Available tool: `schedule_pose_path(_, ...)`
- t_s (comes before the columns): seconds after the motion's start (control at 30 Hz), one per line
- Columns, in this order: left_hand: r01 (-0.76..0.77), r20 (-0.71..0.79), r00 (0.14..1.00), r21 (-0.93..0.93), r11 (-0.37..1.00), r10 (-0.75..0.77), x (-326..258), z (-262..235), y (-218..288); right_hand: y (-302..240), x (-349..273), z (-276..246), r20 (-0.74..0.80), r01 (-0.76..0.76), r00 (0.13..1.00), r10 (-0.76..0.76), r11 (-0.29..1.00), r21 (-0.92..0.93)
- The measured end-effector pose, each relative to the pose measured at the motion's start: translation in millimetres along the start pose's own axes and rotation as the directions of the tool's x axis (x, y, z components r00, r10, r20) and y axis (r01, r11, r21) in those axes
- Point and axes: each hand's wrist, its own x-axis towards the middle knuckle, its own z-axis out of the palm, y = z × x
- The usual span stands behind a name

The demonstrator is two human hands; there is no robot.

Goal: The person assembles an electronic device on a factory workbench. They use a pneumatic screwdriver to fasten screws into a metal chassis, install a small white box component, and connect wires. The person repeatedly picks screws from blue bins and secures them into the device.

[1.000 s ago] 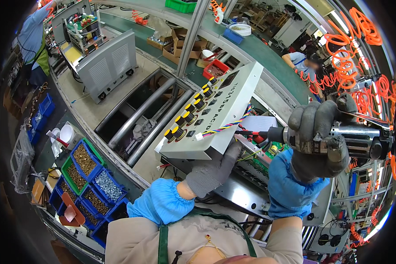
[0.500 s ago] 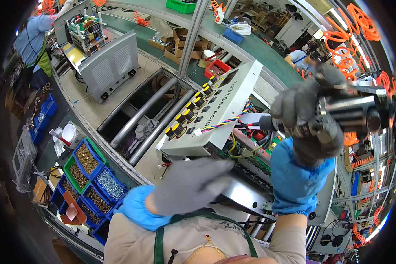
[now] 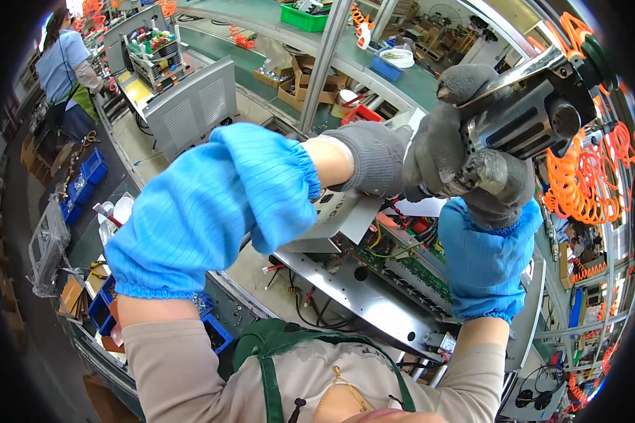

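Note:
My right hand (image 3: 504, 185), in a grey glove, is closed around a dark cylindrical air screwdriver (image 3: 518, 120) with a long metal lever, raised at the right. Against its near end and the right-hand fingers reaches my left hand (image 3: 377, 158), also gloved in grey; its fingertips are hidden. Below both hands lies an open metal machine chassis (image 3: 374, 296) with a green circuit board (image 3: 409, 271) and coloured wires. The chassis's pale front panel (image 3: 342, 218) is mostly covered by my left forearm.
A second open machine (image 3: 190, 106) stands at the back left. Blue bins (image 3: 215, 331) of fasteners sit partly under my left arm. A metal post (image 3: 324, 63) rises behind the chassis. Orange coiled hoses (image 3: 585, 197) hang at the right. A co-worker (image 3: 63, 63) stands far left.
My left hand has swung up and right, from low in front of me to the screwdriver, its forearm now across the front panel. The screwdriver has tilted and shifted slightly left.

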Motion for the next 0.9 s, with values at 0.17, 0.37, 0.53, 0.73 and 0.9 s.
schedule_pose_path(0.17,-0.187,-0.013,0.982,0.115,0.976,0.19,16,-7,-3,-2,-1,-5,-0.003,0.017,1.0,-0.017,0.999,0.027)
schedule_pose_path(0.37,-0.22,-0.054,0.973,0.086,0.972,0.225,13,-5,-14,13,5,-12,0.044,0.028,0.998,-0.033,0.994,0.106)
schedule_pose_path(0.53,-0.194,-0.038,0.98,0.046,0.98,0.196,11,-10,-12,16,11,-14,0.069,0.039,0.996,-0.049,0.989,0.145)
schedule_pose_path(0.73,-0.059,0.009,0.998,0.054,0.997,0.058,14,-8,-19,23,3,-9,0.124,0.053,0.989,-0.085,0.969,0.242)
schedule_pose_path(0.9,0.051,-0.03,0.998,0.041,0.998,-0.05,2,-15,-18,25,1,1,0.122,0.079,0.986,-0.117,0.957,0.281)
